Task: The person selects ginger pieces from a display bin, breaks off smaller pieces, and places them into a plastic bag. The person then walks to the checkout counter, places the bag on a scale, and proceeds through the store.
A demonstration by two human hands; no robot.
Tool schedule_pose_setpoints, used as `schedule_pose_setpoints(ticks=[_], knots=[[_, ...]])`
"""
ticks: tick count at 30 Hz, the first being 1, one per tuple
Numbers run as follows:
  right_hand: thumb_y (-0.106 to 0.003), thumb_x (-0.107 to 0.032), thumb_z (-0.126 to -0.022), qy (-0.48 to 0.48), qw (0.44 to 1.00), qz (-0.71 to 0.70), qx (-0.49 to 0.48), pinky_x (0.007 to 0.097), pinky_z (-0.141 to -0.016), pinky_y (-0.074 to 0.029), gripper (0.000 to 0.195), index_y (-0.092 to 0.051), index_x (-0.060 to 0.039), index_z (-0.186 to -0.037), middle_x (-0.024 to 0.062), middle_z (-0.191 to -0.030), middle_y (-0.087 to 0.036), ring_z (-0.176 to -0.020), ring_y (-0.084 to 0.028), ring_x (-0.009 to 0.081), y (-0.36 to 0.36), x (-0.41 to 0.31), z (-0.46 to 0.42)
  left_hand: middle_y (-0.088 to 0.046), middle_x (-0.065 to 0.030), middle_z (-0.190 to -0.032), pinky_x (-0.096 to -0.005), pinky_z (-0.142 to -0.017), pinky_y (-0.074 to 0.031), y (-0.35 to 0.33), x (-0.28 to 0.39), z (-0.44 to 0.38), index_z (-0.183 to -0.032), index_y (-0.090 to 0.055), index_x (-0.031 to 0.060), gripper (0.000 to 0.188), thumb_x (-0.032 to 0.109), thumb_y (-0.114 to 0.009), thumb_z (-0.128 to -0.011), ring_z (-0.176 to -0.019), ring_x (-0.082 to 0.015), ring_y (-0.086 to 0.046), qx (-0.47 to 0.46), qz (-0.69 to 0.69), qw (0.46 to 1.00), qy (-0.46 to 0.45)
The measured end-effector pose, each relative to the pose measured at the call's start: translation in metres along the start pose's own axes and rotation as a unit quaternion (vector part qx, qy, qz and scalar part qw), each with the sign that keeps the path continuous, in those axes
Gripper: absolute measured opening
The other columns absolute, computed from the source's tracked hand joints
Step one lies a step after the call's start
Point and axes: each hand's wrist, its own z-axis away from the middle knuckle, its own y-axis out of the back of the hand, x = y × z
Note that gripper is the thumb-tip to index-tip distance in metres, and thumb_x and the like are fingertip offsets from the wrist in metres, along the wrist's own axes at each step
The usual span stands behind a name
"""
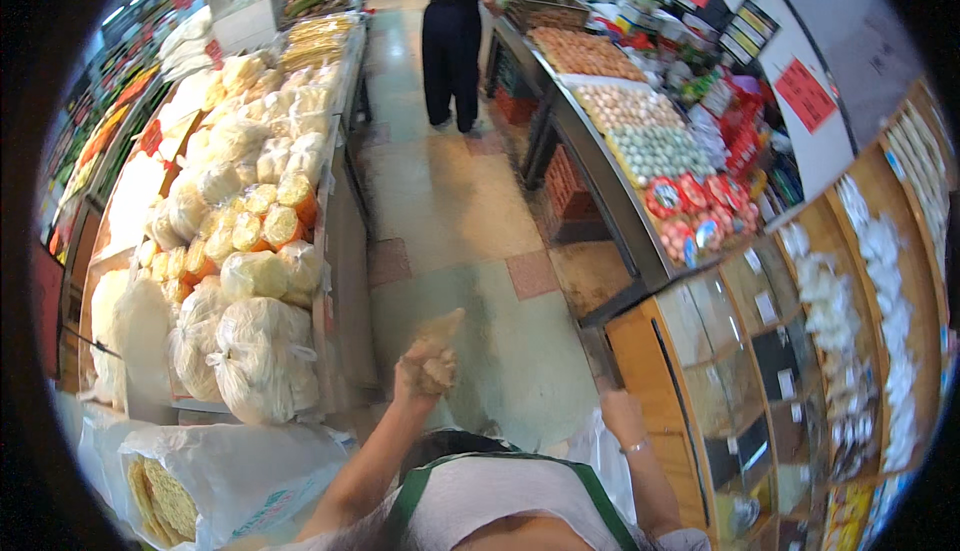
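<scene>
My left hand [414, 384] is raised over the aisle floor in front of me, with its fingers closed around a tan, pointed item [441, 341]. Motion blur hides what that item is; it could be a small bag of something. Lower right, my right hand [621, 414] is a fist around the top of a translucent white plastic bag [602, 461], which hangs beside my apron [517, 483]. What the bag contains cannot be made out. My left forearm passes close to a large plastic bag of flat, round yellowish food [163, 502].
On the left, a display stand [324, 311] carries bagged noodles [264, 360]. Eggs [656, 152] fill a dark-framed table [637, 251] on the right. Clear bins [705, 371] line the near right. Up the tiled aisle [450, 198], a person in dark clothes [452, 41] stands facing away.
</scene>
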Motion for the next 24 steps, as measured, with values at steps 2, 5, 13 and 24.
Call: schedule_pose_setpoints(ticks=[2, 5, 13, 24], knots=[[-0.055, -0.01, -0.075, 0.039, 0.999, -0.026, 0.018, 0.0438, -0.056, -0.051, 0.018, -0.065, -0.0022, -0.062, 0.0225, -0.066, -0.061, -0.061, -0.063, 0.0357, 0.024, -0.005, -0.101, -0.055, -0.0077, -0.086, -0.0342, -0.058, -0.049, -0.012, 0.018, -0.015, -0.101, -0.051, 0.0087, 0.031, 0.033, -0.057, -0.084, -0.074, -0.0234, -0.056, 0.03, -0.011, 0.998, -0.059], [-0.053, -0.019, -0.083, 0.102, 0.988, -0.105, 0.043, 0.0483, -0.061, -0.049, 0.024, -0.065, -0.0028, -0.07, 0.0232, -0.071, -0.062, -0.067, -0.062, 0.0398, 0.064, -0.039, -0.233, -0.055, -0.0065, -0.083, -0.0338, -0.056, -0.049, -0.032, 0.052, -0.043, -0.099, -0.052, 0.0051, 0.036, 0.037, -0.058, -0.083, -0.072, -0.0227, -0.057, 0.121, -0.032, 0.982, -0.143], [-0.046, -0.025, -0.092, 0.019, 0.93, -0.319, 0.181, 0.0443, -0.063, -0.048, 0.038, -0.064, 0.0019, -0.071, 0.0184, -0.067, -0.063, -0.069, -0.063, 0.0351, 0.142, -0.067, -0.514, -0.063, -0.0098, -0.083, -0.0376, -0.062, -0.054, -0.009, 0.165, -0.183, -0.094, -0.057, 0.0058, 0.024, 0.025, -0.058, -0.079, -0.076, -0.0258, -0.061, 0.132, 0.018, 0.96, -0.245], [-0.039, -0.026, -0.096, -0.169, 0.849, -0.399, 0.303, 0.0422, -0.063, -0.044, 0.044, -0.064, 0.0011, -0.072, 0.0173, -0.064, -0.06, -0.065, -0.059, 0.0332, 0.183, -0.018, -0.8, -0.06, -0.0113, -0.087, -0.0361, -0.064, -0.053, -0.071, 0.337, -0.421, -0.103, -0.055, 0.0044, 0.029, 0.027, -0.055, -0.084, -0.078, -0.0247, -0.061, 0.118, 0.036, 0.968, -0.219]])
